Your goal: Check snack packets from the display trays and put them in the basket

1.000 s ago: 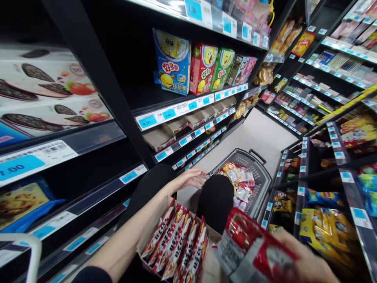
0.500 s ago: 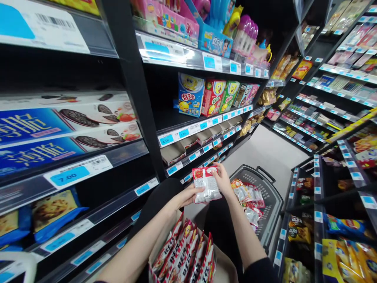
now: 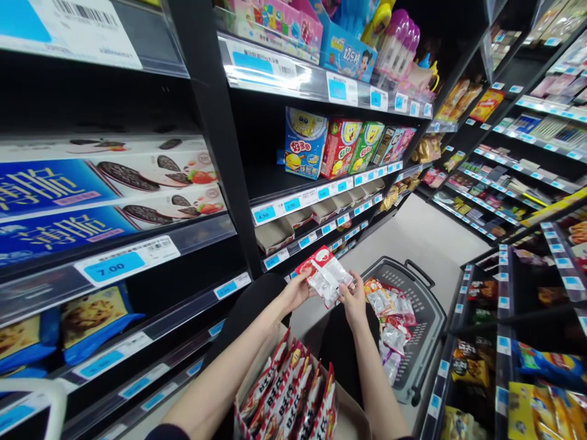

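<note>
I see a glossy red-and-white plastic snack packet [image 3: 324, 276], crinkled; a dark grey perforated plastic basket [image 3: 424, 318]; matt black metal shelving [image 3: 220, 134]; a plain brown cardboard box [image 3: 353, 418].

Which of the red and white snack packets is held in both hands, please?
The red and white snack packet raised between left hand and right hand; the others stand in the cardboard box or lie in the grey basket.
</note>
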Tool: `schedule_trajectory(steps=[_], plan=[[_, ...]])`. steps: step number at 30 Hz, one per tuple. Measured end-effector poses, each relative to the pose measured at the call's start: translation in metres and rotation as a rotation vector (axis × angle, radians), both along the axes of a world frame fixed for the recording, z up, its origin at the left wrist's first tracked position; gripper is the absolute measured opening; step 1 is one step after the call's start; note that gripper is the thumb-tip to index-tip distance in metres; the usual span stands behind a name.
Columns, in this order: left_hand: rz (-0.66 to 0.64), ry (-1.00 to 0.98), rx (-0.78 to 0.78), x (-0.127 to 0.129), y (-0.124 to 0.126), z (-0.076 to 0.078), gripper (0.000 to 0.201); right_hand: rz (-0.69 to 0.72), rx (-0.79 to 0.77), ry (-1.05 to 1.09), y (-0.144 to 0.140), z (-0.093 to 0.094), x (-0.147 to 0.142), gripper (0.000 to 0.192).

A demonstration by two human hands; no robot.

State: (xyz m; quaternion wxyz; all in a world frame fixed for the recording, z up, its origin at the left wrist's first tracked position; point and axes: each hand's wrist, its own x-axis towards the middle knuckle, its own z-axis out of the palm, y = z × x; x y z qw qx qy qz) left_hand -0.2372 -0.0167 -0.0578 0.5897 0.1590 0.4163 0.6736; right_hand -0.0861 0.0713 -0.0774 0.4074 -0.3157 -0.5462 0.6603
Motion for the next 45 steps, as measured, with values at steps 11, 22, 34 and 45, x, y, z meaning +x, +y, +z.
schedule_trajectory(steps=[11, 22, 34, 45], plan=[[-0.072, 0.213, 0.022, -0.005, -0.01, 0.014, 0.077, -0.118, 0.031, 0.062, 0.009, -0.001, 0.01, 0.036], [0.054, 0.502, -0.095, -0.013, 0.0, -0.012, 0.031, 0.032, 0.069, -0.001, 0.006, -0.005, 0.011, 0.027], [0.089, 0.641, -0.138, -0.014, 0.001, -0.016, 0.031, -0.043, 0.2, -0.139, 0.014, -0.024, 0.014, 0.017], [-0.045, 0.346, -0.074, -0.018, -0.006, -0.011, 0.031, -0.014, -0.027, 0.003, 0.02, -0.017, 0.016, 0.019]])
